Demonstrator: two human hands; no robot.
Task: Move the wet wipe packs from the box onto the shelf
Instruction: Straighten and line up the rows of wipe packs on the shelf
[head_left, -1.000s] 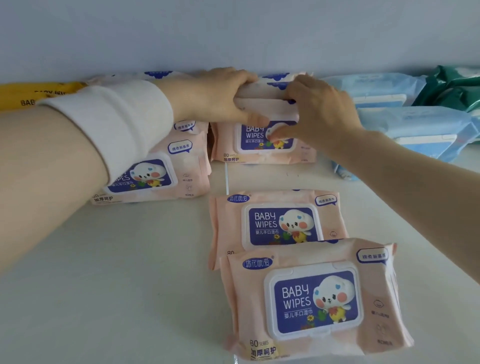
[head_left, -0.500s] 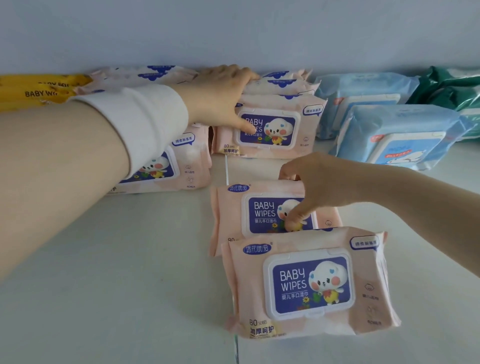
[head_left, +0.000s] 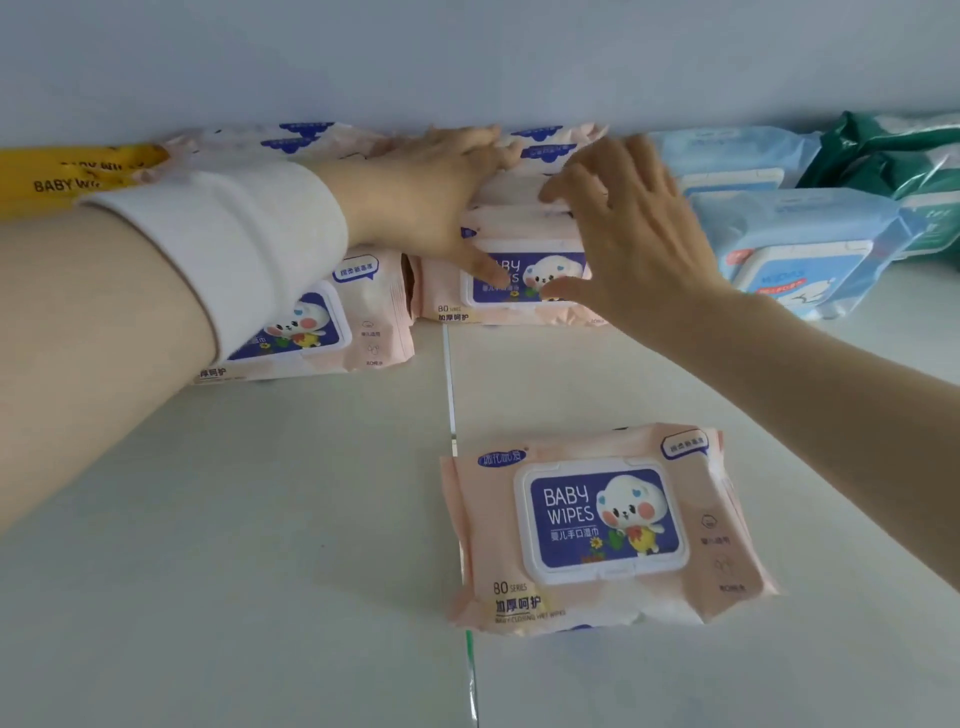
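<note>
At ten o'clock a yellow pack (head_left: 67, 176) lies at the back of the shelf (head_left: 260, 519), with a pink stack (head_left: 363, 312) just beside it under the white sleeve (head_left: 234, 244). The left hand (head_left: 431, 202) lies on the middle stack (head_left: 524, 223) of wet wipe packs at twelve o'clock, fingers straight over the top and thumb on the front lid. The right hand (head_left: 639, 234) meets the same stack from one o'clock with spread fingertips touching it; neither hand clamps it. One loose pack (head_left: 597, 525) lies flat at five o'clock. These packs look soft, light and slick-filmed, so take one across its short sides. Blue packs (head_left: 800, 244) and green packs (head_left: 883, 161) sit at two o'clock.
</note>
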